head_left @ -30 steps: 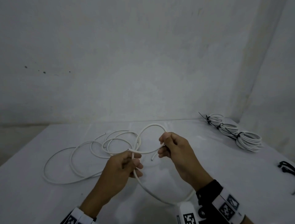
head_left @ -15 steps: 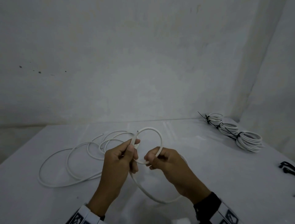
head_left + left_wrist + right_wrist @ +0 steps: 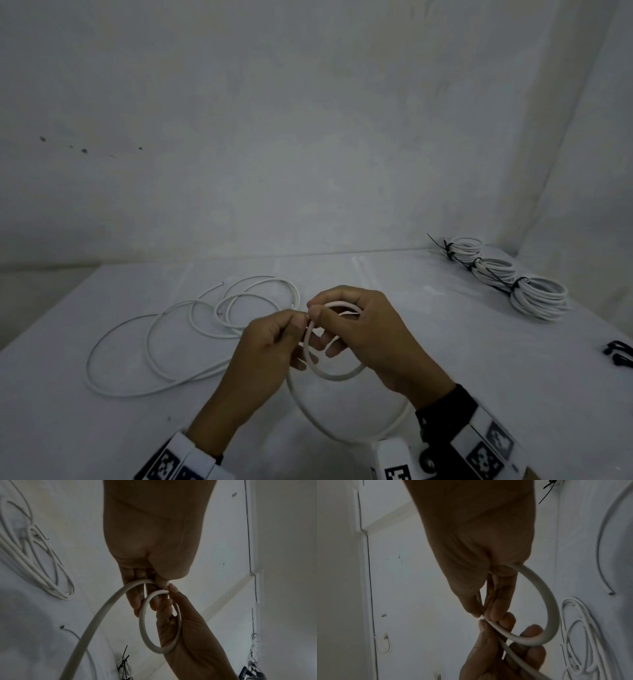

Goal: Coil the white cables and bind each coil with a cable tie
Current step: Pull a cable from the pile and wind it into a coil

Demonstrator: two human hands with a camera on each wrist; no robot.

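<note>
A white cable (image 3: 337,377) forms one small loop held above the table between both hands. My left hand (image 3: 274,342) pinches it between thumb and fingers where the loop crosses, seen closer as the left hand (image 3: 154,580) in the left wrist view. My right hand (image 3: 352,325) pinches the same spot from the other side; the loop (image 3: 551,609) curves out of its fingers. A longer slack bend (image 3: 342,435) hangs toward me. The rest of the cable (image 3: 154,342) lies in loose curves on the table at the left.
Three tied white coils (image 3: 537,298) with black cable ties lie in a row at the table's back right corner. A black object (image 3: 620,353) sits at the right edge. The white table (image 3: 462,359) meets white walls at the back and right.
The hands have come together: the wide open loop has been drawn into a small closed one, and the right hand moved left to meet the left at the crossing.
</note>
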